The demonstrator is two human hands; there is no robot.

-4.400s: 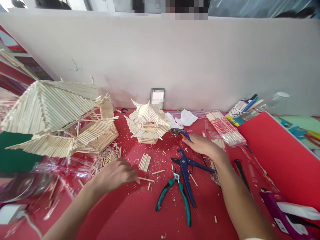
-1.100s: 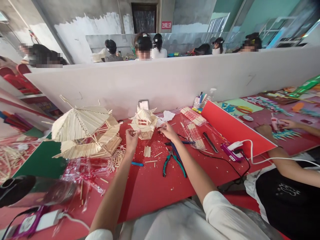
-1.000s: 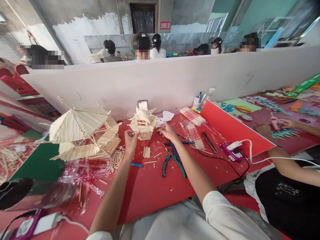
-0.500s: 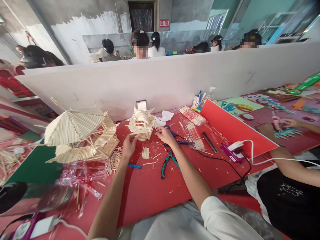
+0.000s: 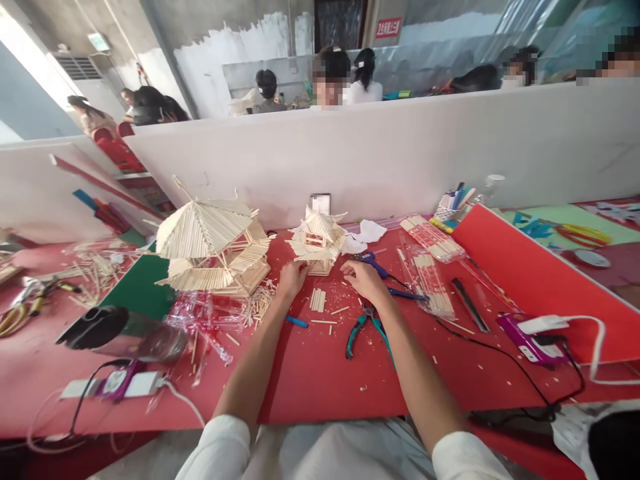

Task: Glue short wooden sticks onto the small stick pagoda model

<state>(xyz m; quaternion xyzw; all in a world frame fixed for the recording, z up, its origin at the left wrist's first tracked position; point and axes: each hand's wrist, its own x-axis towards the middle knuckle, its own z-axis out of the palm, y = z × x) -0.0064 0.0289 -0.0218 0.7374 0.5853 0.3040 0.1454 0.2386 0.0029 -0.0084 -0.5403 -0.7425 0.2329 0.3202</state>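
Note:
A small pavilion model (image 5: 319, 245) built of thin wooden sticks stands on the red table ahead of me. My left hand (image 5: 293, 279) has its fingers curled at the left side of the model's base, pinching its edge. To the right of the base is my right hand (image 5: 364, 279), fingers bent together and apart from the model; whatever is between them is too small to make out. A short row of cut sticks (image 5: 317, 300) lies between my forearms. Teal-handled pliers (image 5: 358, 333) lie partly under my right forearm. A blue pen (image 5: 297, 321) rests beside my left forearm.
Left stands a larger stick pavilion (image 5: 205, 233), with plastic wrap (image 5: 200, 312) and a bottle (image 5: 125, 332) nearer me. A blue glue gun (image 5: 373, 263), bagged sticks (image 5: 434, 283), a dark cutter (image 5: 470, 305) and a purple power strip (image 5: 530, 339) are right. A white partition (image 5: 380, 153) closes the back.
My view has turned left, so the table's things sit farther right. My left hand has come closer to the small pavilion's base. My right hand stays beside it, its fingers drawn in more.

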